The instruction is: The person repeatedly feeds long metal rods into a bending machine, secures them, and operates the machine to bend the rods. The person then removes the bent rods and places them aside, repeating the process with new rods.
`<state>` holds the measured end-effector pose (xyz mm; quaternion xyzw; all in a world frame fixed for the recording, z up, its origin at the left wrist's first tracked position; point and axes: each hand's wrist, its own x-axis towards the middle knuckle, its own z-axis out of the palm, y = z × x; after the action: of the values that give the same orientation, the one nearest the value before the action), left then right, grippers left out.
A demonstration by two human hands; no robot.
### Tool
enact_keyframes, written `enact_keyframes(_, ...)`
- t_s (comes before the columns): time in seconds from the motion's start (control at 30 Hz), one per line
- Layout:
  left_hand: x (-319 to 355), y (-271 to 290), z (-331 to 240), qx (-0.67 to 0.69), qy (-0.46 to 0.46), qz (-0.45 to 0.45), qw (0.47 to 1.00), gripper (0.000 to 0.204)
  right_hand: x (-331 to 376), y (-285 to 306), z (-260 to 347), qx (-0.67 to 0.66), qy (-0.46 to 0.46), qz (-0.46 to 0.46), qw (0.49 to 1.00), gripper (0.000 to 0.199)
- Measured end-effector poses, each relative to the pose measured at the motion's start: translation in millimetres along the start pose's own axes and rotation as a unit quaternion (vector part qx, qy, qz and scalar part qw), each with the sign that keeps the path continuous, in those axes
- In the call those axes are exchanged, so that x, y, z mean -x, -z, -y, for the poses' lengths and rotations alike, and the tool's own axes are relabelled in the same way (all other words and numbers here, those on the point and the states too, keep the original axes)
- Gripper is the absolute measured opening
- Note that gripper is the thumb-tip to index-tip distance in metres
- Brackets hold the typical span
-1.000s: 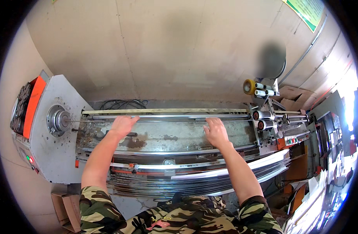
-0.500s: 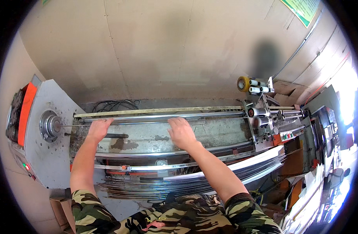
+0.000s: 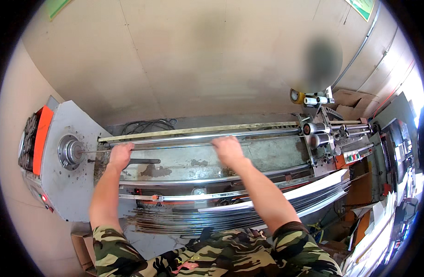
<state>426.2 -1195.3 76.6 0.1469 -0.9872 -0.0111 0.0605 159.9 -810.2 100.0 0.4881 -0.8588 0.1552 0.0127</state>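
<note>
1. The machine's grey headstock with its round chuck (image 3: 69, 150) stands at far left.
2. The left hand (image 3: 120, 155) is closed around a thin metal rod (image 3: 175, 147).
3. The right hand (image 3: 227, 148) grips the same rod.
4. The rod tip seems just at the chuck, not yet seated.
5. A bundle of rods (image 3: 230, 214) waits below.

Camouflage sleeves (image 3: 286, 242), grey machine bed (image 3: 193, 162) with orange end panel (image 3: 42, 138), silver rods (image 3: 230, 214)
</note>
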Motion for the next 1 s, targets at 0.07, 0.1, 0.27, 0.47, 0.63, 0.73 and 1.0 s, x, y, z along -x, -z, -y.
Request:
enact_keyframes(0.07,7.0,13.0,-38.3,0.075,-0.047,-0.068,0.994,0.028,31.0,48.6,-11.3,-0.048,0.021,-0.033,0.998,0.015)
enact_keyframes(0.1,22.4,31.8,-70.1,0.094,-0.038,-0.077,0.992,0.029,51.8,82.3,-14.7,-0.053,0.034,-0.045,0.997,0.015)
enact_keyframes(0.27,102.6,52.6,-226.8,0.146,-0.105,0.104,0.978,0.015,209.5,157.3,-64.9,-0.06,-0.056,-0.036,0.996,0.012)
enact_keyframes(0.47,160.7,-35.9,-329.4,0.313,-0.125,0.104,0.936,0.02,338.5,71.4,-114.4,0.01,-0.188,0.023,0.982,0.013)
enact_keyframes(0.63,157.4,-43.0,-358.6,0.304,-0.183,0.126,0.926,0.019,365.6,44.4,-128.4,0.022,-0.257,0.145,0.955,0.028)
enact_keyframes(0.73,149.7,-35.6,-379.9,0.315,-0.19,0.079,0.927,0.021,366.3,49.6,-113.9,0.007,-0.247,0.095,0.964,0.029)
enact_keyframes(1.0,123.7,-27.0,-460.4,0.251,-0.1,0.224,0.936,0.036,375.8,50.5,-100.7,-0.152,-0.24,-0.033,0.958,0.029)
